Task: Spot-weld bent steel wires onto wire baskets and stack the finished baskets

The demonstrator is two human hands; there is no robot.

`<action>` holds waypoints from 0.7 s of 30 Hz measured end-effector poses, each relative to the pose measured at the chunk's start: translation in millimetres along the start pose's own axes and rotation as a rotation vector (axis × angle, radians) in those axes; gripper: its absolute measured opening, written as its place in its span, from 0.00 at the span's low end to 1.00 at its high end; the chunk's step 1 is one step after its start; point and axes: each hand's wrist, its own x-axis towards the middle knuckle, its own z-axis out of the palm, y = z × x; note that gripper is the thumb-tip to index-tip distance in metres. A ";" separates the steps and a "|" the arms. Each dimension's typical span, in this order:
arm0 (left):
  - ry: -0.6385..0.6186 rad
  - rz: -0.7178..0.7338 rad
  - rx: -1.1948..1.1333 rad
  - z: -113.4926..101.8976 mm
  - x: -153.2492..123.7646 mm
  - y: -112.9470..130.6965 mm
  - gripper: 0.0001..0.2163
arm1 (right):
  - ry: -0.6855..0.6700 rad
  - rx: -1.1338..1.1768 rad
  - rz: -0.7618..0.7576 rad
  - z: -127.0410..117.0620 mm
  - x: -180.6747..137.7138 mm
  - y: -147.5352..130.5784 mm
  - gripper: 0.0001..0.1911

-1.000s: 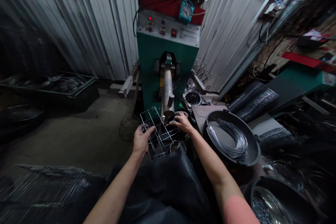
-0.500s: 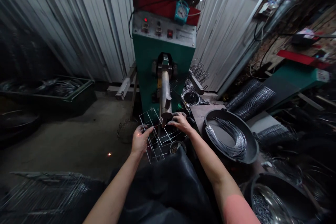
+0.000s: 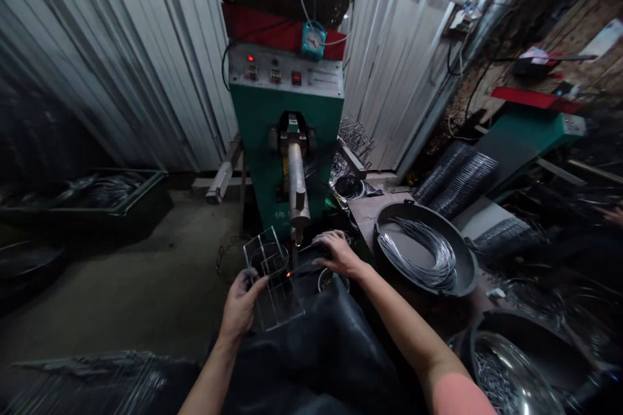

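Observation:
My left hand (image 3: 242, 305) is closed on the left side of a wire rack (image 3: 263, 249), an open grid of thin metal rods. The rack hangs tilted just below the tip of a round metal electrode arm (image 3: 296, 191) on a green spot welder (image 3: 253, 117). To the right of that tip is my right hand (image 3: 335, 253), its fingers bent and drawn together. Whatever is between those fingers is too dark and thin to name. A small orange spark (image 3: 288, 274) glows by the rack. A dark apron (image 3: 311, 350) covers my lap behind it.
At right, a black pan (image 3: 470, 282) holds a coil of wire rods (image 3: 440, 259). Below it stands a metal bowl (image 3: 511, 363) with small metal pieces. Stacked wire racks (image 3: 97, 382) lie lower left, and a green-rimmed bin (image 3: 141, 191) stands on the left floor.
The view has shifted, so the welder sits lower and further left. My left hand has moved the rack down and left, changing its tilt. My right hand stays near the electrode tip.

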 end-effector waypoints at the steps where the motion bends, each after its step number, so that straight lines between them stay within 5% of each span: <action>1: 0.000 -0.064 -0.042 -13.6 -7.2 -1.4 0.20 | 0.035 0.037 -0.001 -4.4 -11.6 -0.9 0.23; 6: 0.051 -0.208 -0.335 -68.6 -40.6 -0.7 0.20 | 0.233 0.214 0.106 -30.2 -50.1 -6.0 0.20; 9: 0.065 -0.160 -0.442 -82.4 -52.1 4.7 0.19 | 0.335 0.210 -0.007 -45.1 -50.2 -28.8 0.16; 15: 0.104 -0.148 -0.082 -95.6 -46.5 38.9 0.23 | 0.432 0.068 -0.289 -59.9 -22.7 -95.5 0.14; 18: 0.220 0.101 0.181 -84.0 -49.9 71.6 0.24 | 0.371 -0.009 -0.339 -54.5 -5.5 -112.4 0.16; 21: -0.015 0.422 0.442 -51.7 -61.1 108.3 0.25 | 0.246 -0.062 -0.367 -49.8 7.0 -121.9 0.18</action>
